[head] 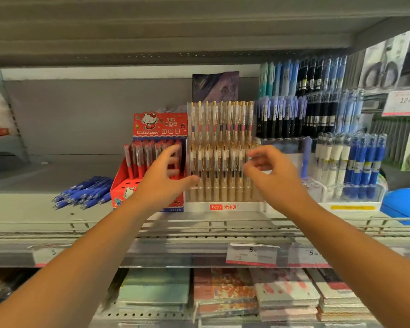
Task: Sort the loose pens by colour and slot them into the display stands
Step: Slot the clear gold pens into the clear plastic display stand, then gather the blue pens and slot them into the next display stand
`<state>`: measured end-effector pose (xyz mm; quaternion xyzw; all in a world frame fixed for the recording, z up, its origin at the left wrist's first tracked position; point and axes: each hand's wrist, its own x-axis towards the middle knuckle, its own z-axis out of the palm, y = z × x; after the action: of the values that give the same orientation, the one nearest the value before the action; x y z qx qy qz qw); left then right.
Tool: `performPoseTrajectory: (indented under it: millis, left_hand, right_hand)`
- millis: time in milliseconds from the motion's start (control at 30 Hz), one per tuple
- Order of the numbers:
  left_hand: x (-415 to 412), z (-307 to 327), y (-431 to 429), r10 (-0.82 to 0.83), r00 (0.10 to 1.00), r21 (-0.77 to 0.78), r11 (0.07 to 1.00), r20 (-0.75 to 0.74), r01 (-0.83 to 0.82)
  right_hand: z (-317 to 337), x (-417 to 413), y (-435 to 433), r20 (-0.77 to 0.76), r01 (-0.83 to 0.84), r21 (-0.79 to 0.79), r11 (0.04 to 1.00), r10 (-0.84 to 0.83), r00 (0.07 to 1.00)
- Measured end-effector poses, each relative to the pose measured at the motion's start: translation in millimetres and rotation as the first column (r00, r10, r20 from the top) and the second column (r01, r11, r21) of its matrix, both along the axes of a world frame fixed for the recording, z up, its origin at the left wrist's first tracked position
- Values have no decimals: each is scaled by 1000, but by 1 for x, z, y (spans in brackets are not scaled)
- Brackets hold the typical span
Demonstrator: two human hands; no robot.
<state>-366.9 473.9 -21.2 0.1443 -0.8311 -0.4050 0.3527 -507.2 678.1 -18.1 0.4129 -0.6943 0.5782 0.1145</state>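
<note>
Left hand (161, 178) spread, right hand (272, 174) curled — pinching anything, I cannot tell — both crowd the gold pen stand (223, 205) and could knock its rows, while loose blue pens (85, 191) lie beside the red stand (120, 189)

Loose blue pens (85, 191) heaped flat on shelf (33, 209), left of red cardboard stand (122, 187) holding upright red pens (137, 159)

Both arms are bare: the left forearm (85, 252) and right forearm (355, 245) are uncovered right to the lower edge. The left hand (162, 179) and right hand (273, 178) are bare too, with slender fingers slightly blurred.
</note>
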Motion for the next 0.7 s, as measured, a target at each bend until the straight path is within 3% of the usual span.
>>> performPoseTrajectory:
  millis: [67, 167, 467, 700]
  left_hand:
    - [17, 0, -2, 11, 999, 8, 1000, 35, -12]
    - [46, 1, -10, 31, 998, 20, 999, 55, -32]
    - [146, 7, -72, 173, 982, 69, 982, 75, -178]
    - [210, 17, -170, 187, 945, 48, 977, 266, -207]
  right_hand:
    - [3, 15, -13, 121, -177, 99, 979, 165, 979]
    - [9, 36, -35, 222, -304, 195, 932, 260, 940]
    - [16, 108, -120, 241, -433, 307, 848, 370, 897]
    - [21, 167, -226, 243, -428, 311, 848, 365, 899]
